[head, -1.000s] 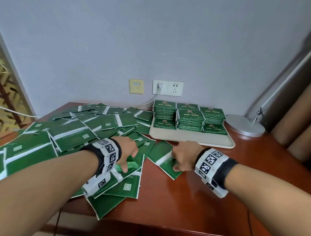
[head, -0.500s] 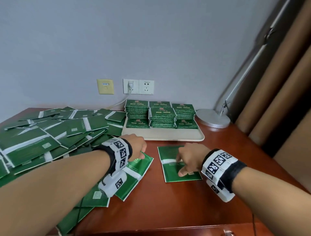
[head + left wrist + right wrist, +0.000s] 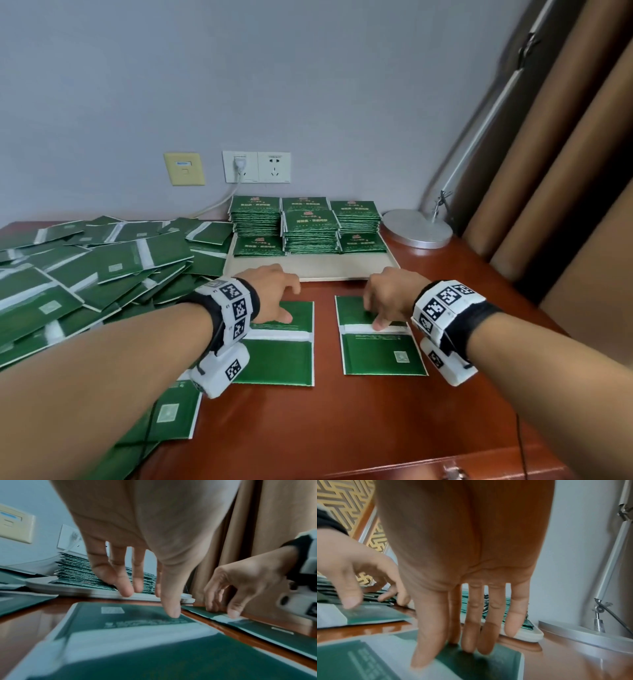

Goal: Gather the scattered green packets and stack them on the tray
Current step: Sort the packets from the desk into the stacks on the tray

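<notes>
Resting flat on a glossy red-brown bench (image 3: pixel 342 428) are two green packets, side by side, just near of the tray (image 3: pixel 322 270), a strip of bare wood between them. Left packet (image 3: pixel 281 356): back face up, white seam band running left-right across it, long axis near-far, edges square to the bench front. Right packet (image 3: pixel 380 353): same pose, white band crosswise, small code square at its near right corner, turned very slightly off square.

Left hand (image 3: pixel 270 294): released, fingers spread and relaxed, thumb tip (image 3: pixel 171 613) touching the far part of the left packet; other fingers hang above it. Right hand (image 3: pixel 390 294): fingers straight, tips pressing the far part of the right packet, thumb (image 3: pixel 426 653) on the white band. Neither hand grips anything.

Tray: cream, against the far wall, carrying stacks (image 3: pixel 310 226) of packets, printed faces up; tallest stacks at the far side and centre, low ones at near left and near right.

Loose pile (image 3: pixel 102 267) of packets covers the left of the bench, overlapping at mixed angles, mostly back faces up.

Room: plain grey wall (image 3: pixel 308 85) with a yellow plate (image 3: pixel 184 169) and white socket (image 3: pixel 257 167), one plug inserted. Lamp base (image 3: pixel 416 229) right of tray. Brown curtain (image 3: pixel 565 171) far right.
</notes>
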`<state>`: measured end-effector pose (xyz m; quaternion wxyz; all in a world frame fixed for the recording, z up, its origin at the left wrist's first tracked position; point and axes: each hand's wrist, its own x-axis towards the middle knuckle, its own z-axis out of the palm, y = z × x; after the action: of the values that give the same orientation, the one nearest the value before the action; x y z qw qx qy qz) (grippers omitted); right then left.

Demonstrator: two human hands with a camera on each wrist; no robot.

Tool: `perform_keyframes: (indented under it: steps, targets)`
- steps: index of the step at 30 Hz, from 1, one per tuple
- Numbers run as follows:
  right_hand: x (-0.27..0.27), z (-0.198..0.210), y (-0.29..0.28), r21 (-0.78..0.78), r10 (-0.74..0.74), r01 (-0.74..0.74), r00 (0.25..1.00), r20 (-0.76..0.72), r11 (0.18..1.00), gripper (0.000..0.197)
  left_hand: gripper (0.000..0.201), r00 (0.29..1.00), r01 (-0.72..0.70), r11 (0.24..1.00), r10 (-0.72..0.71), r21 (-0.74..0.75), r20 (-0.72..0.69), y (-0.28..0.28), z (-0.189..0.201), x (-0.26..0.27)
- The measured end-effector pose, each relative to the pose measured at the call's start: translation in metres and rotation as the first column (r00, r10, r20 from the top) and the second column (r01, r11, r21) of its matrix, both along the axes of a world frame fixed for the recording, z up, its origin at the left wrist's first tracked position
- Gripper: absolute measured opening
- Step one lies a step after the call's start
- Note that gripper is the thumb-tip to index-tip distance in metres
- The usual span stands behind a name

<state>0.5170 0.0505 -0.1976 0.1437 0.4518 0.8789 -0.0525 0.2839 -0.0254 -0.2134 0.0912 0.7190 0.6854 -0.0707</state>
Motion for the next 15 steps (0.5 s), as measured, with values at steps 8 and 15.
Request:
perform_keyframes:
  steps: [8,15]
  targets:
    - [-0.022,-0.004,0.014,-0.106,0.096,-0.1,0.995,-0.04,0.989,0.019,0.032,0.998,0.059,0.997,-0.06,-0.046,-0.027,0.002,-0.006,-0.013]
    - [-0.03,-0.008,0.024,-0.119,0.116,-0.117,0.993,-0.011,0.986,0.045,0.057,0.999,0.003,0.993,-0.009,-0.121,-0.049,0.017,-0.009,-0.014]
